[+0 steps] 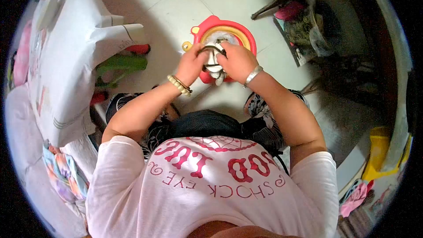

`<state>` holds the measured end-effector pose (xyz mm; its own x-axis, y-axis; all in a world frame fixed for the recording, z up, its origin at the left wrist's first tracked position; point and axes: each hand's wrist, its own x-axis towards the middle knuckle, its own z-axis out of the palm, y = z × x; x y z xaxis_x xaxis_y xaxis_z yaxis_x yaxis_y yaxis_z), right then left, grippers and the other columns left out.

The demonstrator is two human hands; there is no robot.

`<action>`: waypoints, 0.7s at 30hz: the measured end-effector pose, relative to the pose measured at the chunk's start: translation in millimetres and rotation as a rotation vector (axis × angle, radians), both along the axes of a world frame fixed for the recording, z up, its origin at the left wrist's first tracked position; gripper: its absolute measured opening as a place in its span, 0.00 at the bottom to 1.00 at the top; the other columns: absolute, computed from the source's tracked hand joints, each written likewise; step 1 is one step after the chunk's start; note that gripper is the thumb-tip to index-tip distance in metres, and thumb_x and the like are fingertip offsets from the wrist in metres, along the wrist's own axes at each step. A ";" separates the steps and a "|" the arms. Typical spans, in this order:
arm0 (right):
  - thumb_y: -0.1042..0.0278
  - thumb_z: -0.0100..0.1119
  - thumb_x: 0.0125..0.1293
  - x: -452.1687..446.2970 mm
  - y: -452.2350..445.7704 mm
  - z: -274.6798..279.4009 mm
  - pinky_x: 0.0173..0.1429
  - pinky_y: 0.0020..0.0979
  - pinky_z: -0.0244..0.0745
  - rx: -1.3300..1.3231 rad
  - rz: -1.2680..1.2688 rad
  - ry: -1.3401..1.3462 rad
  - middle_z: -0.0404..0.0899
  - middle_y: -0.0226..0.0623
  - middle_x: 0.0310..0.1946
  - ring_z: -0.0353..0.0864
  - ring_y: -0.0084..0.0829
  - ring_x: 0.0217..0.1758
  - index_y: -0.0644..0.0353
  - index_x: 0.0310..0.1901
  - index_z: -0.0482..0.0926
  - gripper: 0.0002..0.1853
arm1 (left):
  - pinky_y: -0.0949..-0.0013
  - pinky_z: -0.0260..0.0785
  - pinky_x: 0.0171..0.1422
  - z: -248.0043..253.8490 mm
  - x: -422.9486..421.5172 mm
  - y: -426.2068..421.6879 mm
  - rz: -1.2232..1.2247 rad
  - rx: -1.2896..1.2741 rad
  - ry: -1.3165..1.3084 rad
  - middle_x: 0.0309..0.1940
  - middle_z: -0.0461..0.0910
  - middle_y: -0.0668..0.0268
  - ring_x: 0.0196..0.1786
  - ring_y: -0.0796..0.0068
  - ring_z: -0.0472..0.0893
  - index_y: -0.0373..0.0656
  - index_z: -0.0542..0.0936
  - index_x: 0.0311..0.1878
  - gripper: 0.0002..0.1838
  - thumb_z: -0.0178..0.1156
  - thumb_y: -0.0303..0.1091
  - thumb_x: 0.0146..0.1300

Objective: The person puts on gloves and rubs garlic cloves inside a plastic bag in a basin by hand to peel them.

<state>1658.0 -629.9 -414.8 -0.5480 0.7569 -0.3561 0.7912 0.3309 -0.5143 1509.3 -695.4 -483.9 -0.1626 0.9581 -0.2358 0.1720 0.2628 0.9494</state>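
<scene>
Centrally, in the head view, a white bundle (213, 60) crossed by dark bands (211, 47) is held between two bare hands, slightly above the middle of the frame. The left hand (192, 61) grips its left side; the fingers are curled inward, close together, and pinch the edge of the bundle near the upper band, though the exact place of each fingertip cannot be told. The right hand (238, 59) grips the opposite side, its thumb pressed against the white surface and its other fingers folded mostly out of sight. Loose white ends hang from the lower part of the bundle. Behind it, on the pale tiled floor (176, 4), stands a round red container (251, 35) with a yellow inner ring (211, 31) and a whitish, crinkled material partly visible inside; the hands and bundle overlap its lower portion.

A beaded bracelet (178, 85) encircles the left wrist, and a silver band (253, 74) the right. The lower centre shows a white T-shirt (176, 213) with red lettering, and above it a black cloth (205, 123) between the patterned trouser legs (269, 121). At upper left is a white-covered surface (83, 48), with a green object (122, 64) and a red object (139, 49) beside its right edge. At upper right, a pink object (290, 11) lies near dark legs of furniture (282, 2). A yellow object (380, 145) occupies the right margin.
</scene>
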 end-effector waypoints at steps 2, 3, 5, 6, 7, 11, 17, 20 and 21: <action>0.60 0.50 0.57 4.5 -2.4 -5.3 0.44 0.48 0.71 0.019 -0.025 0.029 0.78 0.51 0.34 0.77 0.50 0.39 0.62 0.37 0.74 0.14 | 0.69 0.71 0.31 5.6 -5.4 -2.4 0.020 -0.106 -0.171 0.24 0.76 0.63 0.27 0.75 0.77 0.35 0.73 0.41 0.10 0.50 0.32 0.61; 0.60 0.50 0.57 6.2 -3.6 -8.7 0.44 0.48 0.71 0.036 -0.029 0.065 0.78 0.51 0.34 0.77 0.50 0.39 0.62 0.37 0.74 0.14 | 0.69 0.71 0.31 6.5 -6.0 -3.7 0.038 -0.125 -0.252 0.23 0.76 0.63 0.27 0.75 0.77 0.35 0.73 0.41 0.10 0.50 0.31 0.61; 0.60 0.50 0.57 7.5 -4.9 -15.0 0.44 0.48 0.72 0.055 -0.039 0.079 0.78 0.51 0.33 0.78 0.51 0.38 0.62 0.38 0.74 0.14 | 0.67 0.71 0.34 5.8 -6.4 -4.5 -0.025 -0.090 -0.094 0.26 0.76 0.62 0.30 0.72 0.78 0.36 0.73 0.41 0.09 0.51 0.29 0.60; 0.59 0.50 0.57 7.2 -6.3 -16.0 0.44 0.48 0.72 0.042 -0.054 0.080 0.78 0.51 0.33 0.78 0.51 0.38 0.62 0.38 0.74 0.14 | 0.65 0.71 0.37 5.5 -7.1 -6.1 -0.077 -0.062 0.065 0.29 0.77 0.61 0.33 0.68 0.78 0.37 0.72 0.42 0.09 0.52 0.27 0.58; 0.59 0.50 0.57 5.6 -7.8 -17.4 0.44 0.48 0.72 0.030 -0.063 0.084 0.78 0.51 0.33 0.78 0.51 0.38 0.62 0.38 0.74 0.15 | 0.65 0.71 0.37 10.6 -4.5 -7.2 -0.069 -0.060 0.065 0.29 0.77 0.61 0.33 0.68 0.78 0.37 0.72 0.42 0.09 0.52 0.27 0.58; 0.59 0.49 0.59 11.1 -15.3 -30.0 0.44 0.48 0.72 0.052 -0.033 0.148 0.78 0.53 0.33 0.78 0.52 0.39 0.63 0.38 0.75 0.15 | 0.60 0.66 0.55 37.9 0.3 -11.5 -0.457 0.828 0.485 0.47 0.71 0.54 0.50 0.54 0.72 0.40 0.69 0.48 0.23 0.55 0.14 0.45; 0.60 0.46 0.59 12.2 -10.2 -40.2 0.46 0.48 0.71 -0.095 -0.164 0.171 0.77 0.58 0.32 0.77 0.54 0.39 0.65 0.38 0.75 0.16 | 0.58 0.70 0.43 28.8 13.9 -7.4 -0.297 0.456 0.495 0.41 0.74 0.52 0.45 0.51 0.75 0.40 0.67 0.45 0.16 0.52 0.19 0.51; 0.59 0.47 0.59 11.9 -10.1 -34.5 0.45 0.48 0.71 0.014 -0.212 0.195 0.77 0.59 0.31 0.77 0.54 0.38 0.65 0.37 0.75 0.16 | 0.52 0.69 0.38 29.9 15.8 -11.2 -0.536 0.138 0.591 0.28 0.75 0.45 0.34 0.44 0.77 0.36 0.68 0.45 0.14 0.53 0.24 0.54; 0.59 0.47 0.59 12.1 -12.3 -32.1 0.45 0.48 0.71 0.011 -0.217 0.193 0.77 0.59 0.31 0.77 0.54 0.38 0.65 0.37 0.75 0.16 | 0.52 0.69 0.38 17.9 14.7 -11.2 -0.542 0.135 0.588 0.28 0.75 0.45 0.34 0.44 0.77 0.36 0.68 0.45 0.14 0.53 0.24 0.54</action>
